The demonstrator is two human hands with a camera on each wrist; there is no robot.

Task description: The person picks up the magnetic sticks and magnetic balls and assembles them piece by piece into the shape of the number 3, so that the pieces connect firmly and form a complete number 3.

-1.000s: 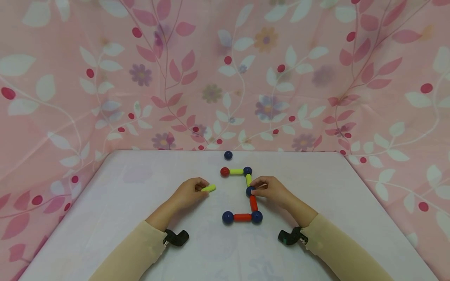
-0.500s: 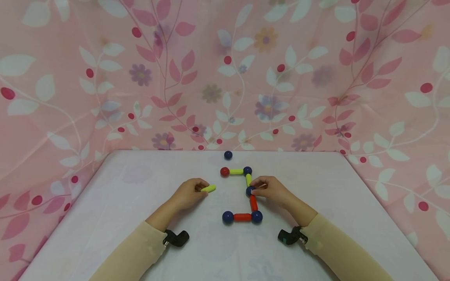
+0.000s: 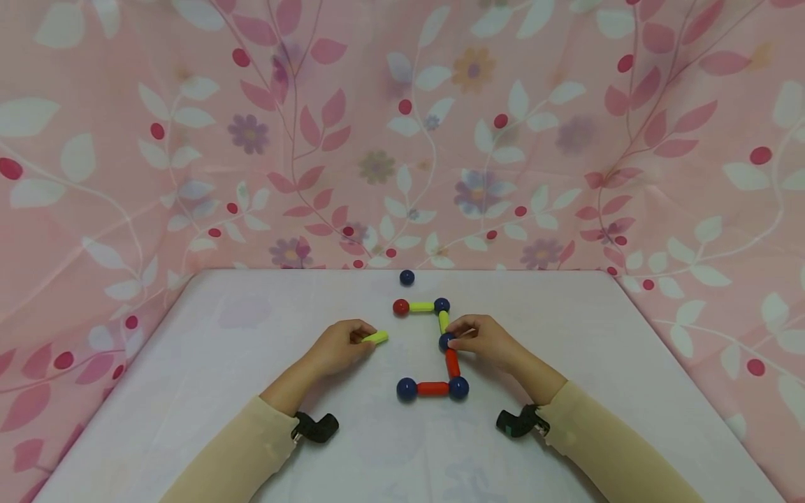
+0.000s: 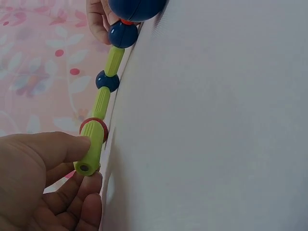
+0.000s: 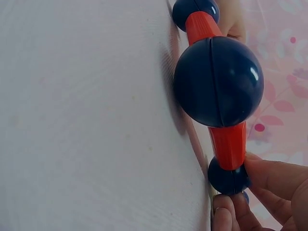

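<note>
My left hand [image 3: 342, 346] pinches a yellow-green magnetic rod [image 3: 376, 337] between thumb and fingers; a dark round socket shows in its near end in the left wrist view. To the right, my right hand [image 3: 487, 340] pinches a blue ball [image 5: 230, 175], the middle joint of a built chain. From that ball a yellow-green rod [image 3: 444, 321] runs back to another blue ball [image 3: 442, 305], then a second yellow-green rod [image 3: 421, 307] leads left to a red ball [image 3: 400, 307]. Toward the front, a red rod [image 3: 453, 364] joins a blue ball [image 3: 458, 388], and another red rod [image 3: 432, 388] ends at a blue ball [image 3: 407, 390].
A loose blue ball [image 3: 407, 278] lies near the far edge of the white-covered table [image 3: 251, 461]. Behind the table hangs a pink floral cloth [image 3: 377, 140]. Both wrists carry a black camera mount [image 3: 317, 427] at the sleeve end.
My left hand has shifted very slightly right with the yellow-green rod. The right hand keeps its hold on the middle blue ball, and the head view has moved a touch.
</note>
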